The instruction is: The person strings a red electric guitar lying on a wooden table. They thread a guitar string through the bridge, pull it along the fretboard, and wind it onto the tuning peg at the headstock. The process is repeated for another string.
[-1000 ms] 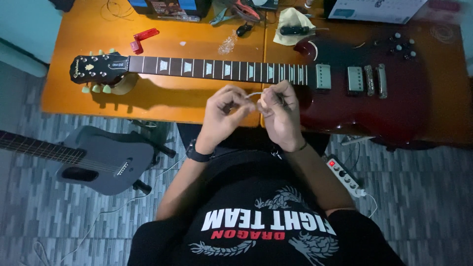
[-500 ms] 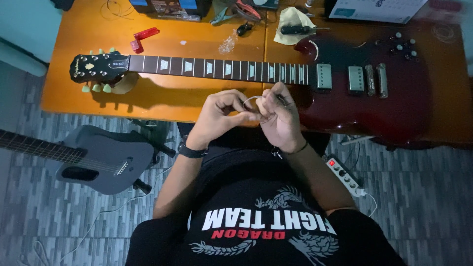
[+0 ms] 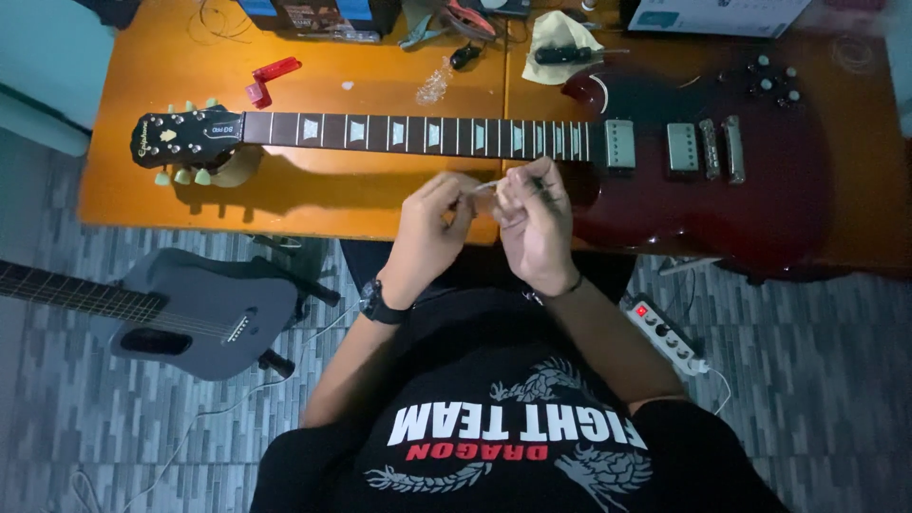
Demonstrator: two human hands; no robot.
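The dark red solid-body electric guitar (image 3: pixel 532 142) lies flat on the orange wooden table (image 3: pixel 313 190); in front of it, left hand (image 3: pixel 429 228) and right hand (image 3: pixel 534 223) pinch a thin pale wire (image 3: pixel 483 186) between them; below — grey tiled floor (image 3: pixel 114 427), with a grey acoustic guitar (image 3: pixel 190 318).

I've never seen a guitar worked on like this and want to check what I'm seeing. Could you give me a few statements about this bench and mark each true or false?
1. The red electric guitar lies flat on the orange table. True.
2. The left hand and right hand are far apart. False: they meet close together, pinching something thin and pale between them.
3. A grey guitar lies on the floor. True.
4. The left wrist is bare. False: it wears a dark watch.
5. A white power strip sits on the table. False: it is on the floor.
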